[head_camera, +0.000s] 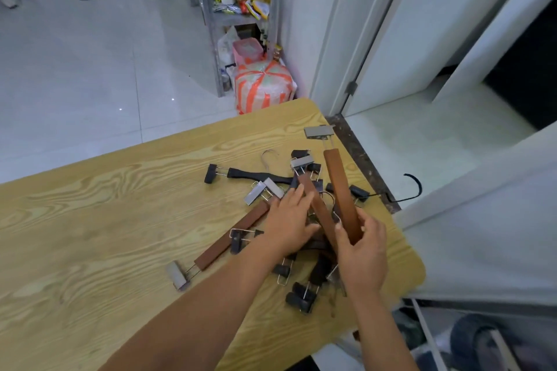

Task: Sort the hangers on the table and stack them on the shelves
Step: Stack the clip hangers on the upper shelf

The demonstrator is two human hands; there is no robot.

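Two brown hangers lifted from the pile

Several clip hangers (301, 250) lie tangled in a heap near the right end of the wood-grain desk (105, 235), black plastic ones mixed with brown wooden ones. The right hand (361, 250) has its grip clamped round the near end of a brown wooden hanger (342, 190), thumb on one side and fingers on the other. This bar slants up and away over the heap, its silver clip (319, 132) at the far end. The left hand (289, 220) rests on the heap with its grip apart, fingers straight and laid against a second brown hanger (321, 211), which runs just beside the held one. A third brown hanger (232, 238) lies flat on the desk to the left, a silver clip on each end. A black hook (411, 187) sticks out past the desk's right edge. Beyond the desk a metal shelf rack (211, 18) stands on the tiled floor, loaded with packets, and an orange-striped bundle (263, 87) sits at its foot.
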